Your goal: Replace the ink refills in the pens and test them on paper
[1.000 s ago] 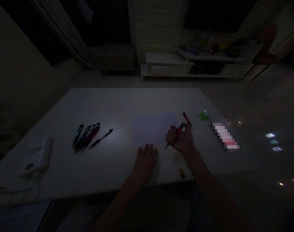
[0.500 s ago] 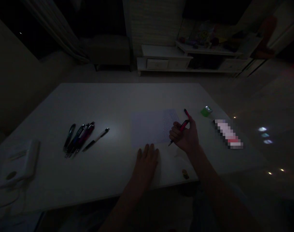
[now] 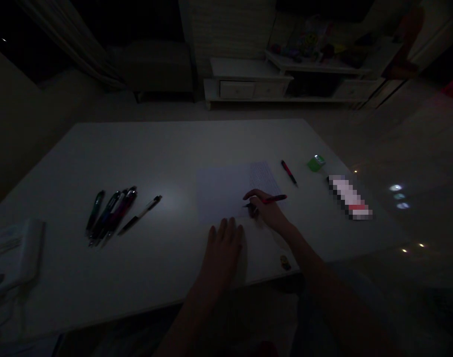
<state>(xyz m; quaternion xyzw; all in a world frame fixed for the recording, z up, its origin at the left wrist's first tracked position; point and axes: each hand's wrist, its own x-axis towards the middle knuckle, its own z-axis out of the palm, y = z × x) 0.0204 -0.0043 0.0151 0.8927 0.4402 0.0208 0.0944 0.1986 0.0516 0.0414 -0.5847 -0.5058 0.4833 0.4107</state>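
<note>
The room is dim. My right hand [image 3: 265,210] is closed round a red pen [image 3: 273,199], its tip down on a pale sheet of paper [image 3: 226,191] with lines of writing on its right part. My left hand [image 3: 224,243] lies flat and open on the white table [image 3: 174,148], fingers at the sheet's near edge. A second red pen [image 3: 289,172] lies loose on the table beyond my right hand.
Several pens [image 3: 110,213] lie bunched at the left, one more [image 3: 140,214] beside them. A white device with a cable [image 3: 14,255] sits at the far left edge. A small green object [image 3: 316,162] and a small dark item [image 3: 285,263] lie at the right. A low white cabinet [image 3: 248,87] stands behind.
My right hand has turned the red pen from upright in a fist to a writing grip and moved left onto the paper. The view has tilted slightly. My left hand has stayed flat.
</note>
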